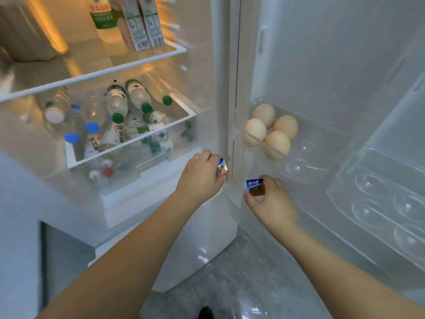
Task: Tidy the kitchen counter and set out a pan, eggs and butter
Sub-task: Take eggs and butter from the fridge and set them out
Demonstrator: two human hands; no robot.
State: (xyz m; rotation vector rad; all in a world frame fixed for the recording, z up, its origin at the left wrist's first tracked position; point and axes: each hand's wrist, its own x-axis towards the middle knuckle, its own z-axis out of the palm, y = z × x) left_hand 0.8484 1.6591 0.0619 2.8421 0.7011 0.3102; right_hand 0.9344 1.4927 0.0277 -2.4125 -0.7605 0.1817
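I face an open fridge. My left hand [202, 178] grips a small foil-wrapped butter portion [222, 167] near the fridge's door hinge. My right hand [272, 203] pinches a second butter portion [255, 187] with a blue label, just below the door's egg tray [305, 157]. Several pale brown eggs [277, 142] sit at the left end of that clear tray; the rest of its cups hold nothing. No pan is in view.
A clear drawer [128, 143] in the fridge body holds several drink bottles. Milk cartons [140, 21] and a bottle stand on the glass shelf above. A second clear egg tray [379, 203] sits lower on the door. Grey tiled floor lies below.
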